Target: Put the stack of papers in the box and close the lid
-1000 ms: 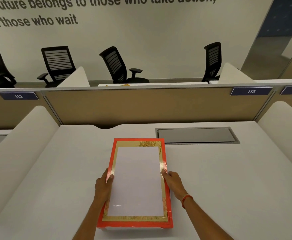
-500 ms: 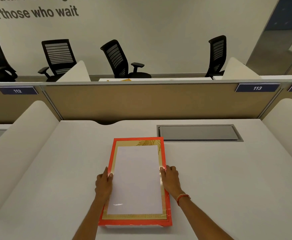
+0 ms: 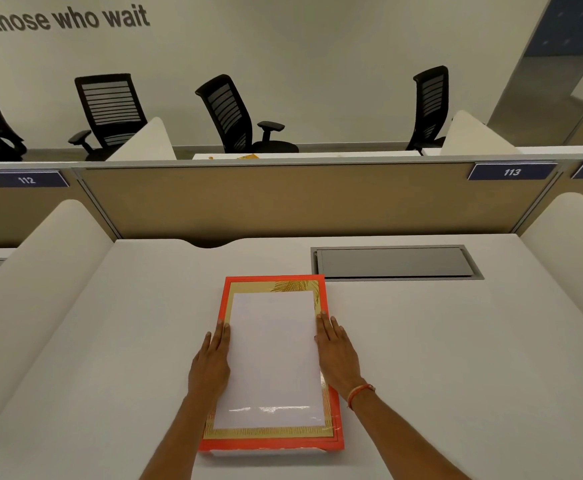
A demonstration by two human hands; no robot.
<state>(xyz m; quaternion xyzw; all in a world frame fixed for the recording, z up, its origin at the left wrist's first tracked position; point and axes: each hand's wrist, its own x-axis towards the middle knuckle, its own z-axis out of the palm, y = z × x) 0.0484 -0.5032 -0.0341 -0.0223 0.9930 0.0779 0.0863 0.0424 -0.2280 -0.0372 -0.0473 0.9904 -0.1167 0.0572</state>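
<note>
A flat orange-red box (image 3: 331, 441) with a gold-patterned border lies lengthwise on the white desk in front of me. The white stack of papers (image 3: 272, 355) rests inside that gold border, apparently on the lid. My left hand (image 3: 212, 362) lies flat, palm down, along the papers' left edge, fingers straight. My right hand (image 3: 336, 351), with an orange thread at the wrist, lies flat along the right edge. Both thumbs are hidden at the paper edges. Neither hand is curled around anything.
A grey cable hatch (image 3: 395, 262) is set into the desk (image 3: 456, 358) behind and right of the box. White curved dividers (image 3: 37, 292) flank both sides, and a tan partition (image 3: 283, 199) closes the back. Black office chairs stand beyond it.
Both hands have slid forward along the sides of the papers and flattened out, where before the fingers were curled at the box's edges. The box and papers have stayed in place.
</note>
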